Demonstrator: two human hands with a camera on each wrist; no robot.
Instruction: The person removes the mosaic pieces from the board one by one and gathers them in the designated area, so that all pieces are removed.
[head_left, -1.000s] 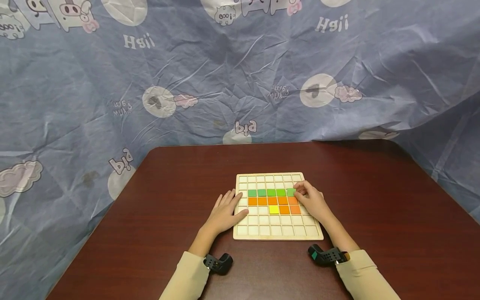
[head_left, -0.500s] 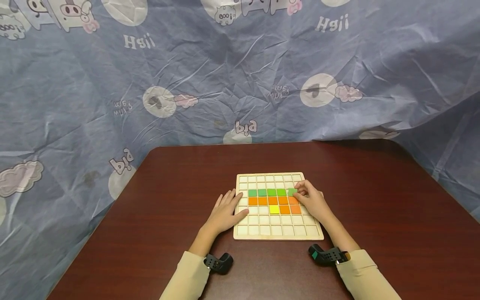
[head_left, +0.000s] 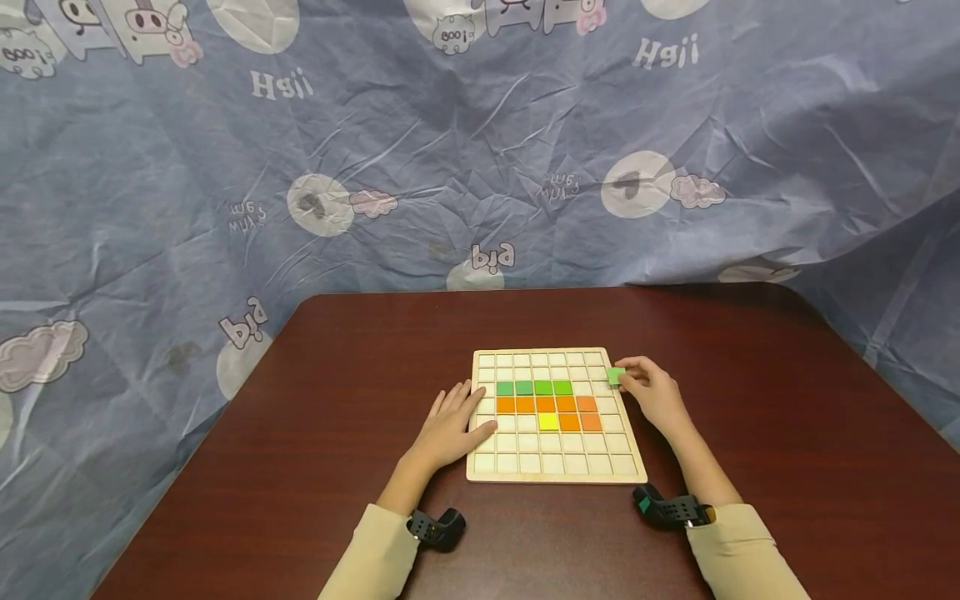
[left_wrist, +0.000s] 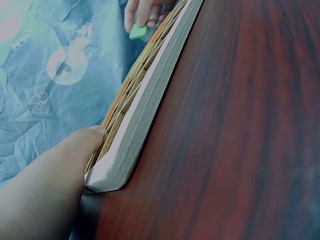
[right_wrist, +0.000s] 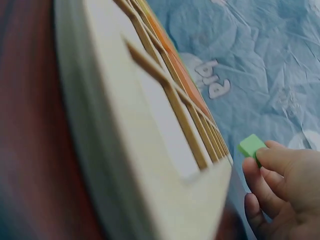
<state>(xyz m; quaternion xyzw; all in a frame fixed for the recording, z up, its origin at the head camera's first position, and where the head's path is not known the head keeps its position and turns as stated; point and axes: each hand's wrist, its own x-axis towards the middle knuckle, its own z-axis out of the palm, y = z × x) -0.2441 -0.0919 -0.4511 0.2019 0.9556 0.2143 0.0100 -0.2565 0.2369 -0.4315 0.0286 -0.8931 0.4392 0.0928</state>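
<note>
A pale wooden grid board [head_left: 555,465] lies on the table, with rows of coloured square tiles in its middle cells. Two teal and two green tiles [head_left: 552,387] form the upper row. Orange tiles [head_left: 545,404] fill the row below, and a yellow tile [head_left: 548,422] sits beside more orange ones under that. My right hand [head_left: 656,398] pinches a light green square tile [right_wrist: 252,146] between thumb and finger, held at the board's right edge. My left hand [head_left: 448,423] lies spread across the board's left edge, its thumb [left_wrist: 82,142] on the rim.
The dark red-brown table [head_left: 360,358] extends around the board on all sides. A blue patterned cloth [head_left: 450,150] hangs behind the table's far edge. Each wrist wears a black camera band [head_left: 442,528].
My right hand has lifted the light green tile from the right end of the green row and carried it rightward to the board's edge. The left hand has stayed in place.
</note>
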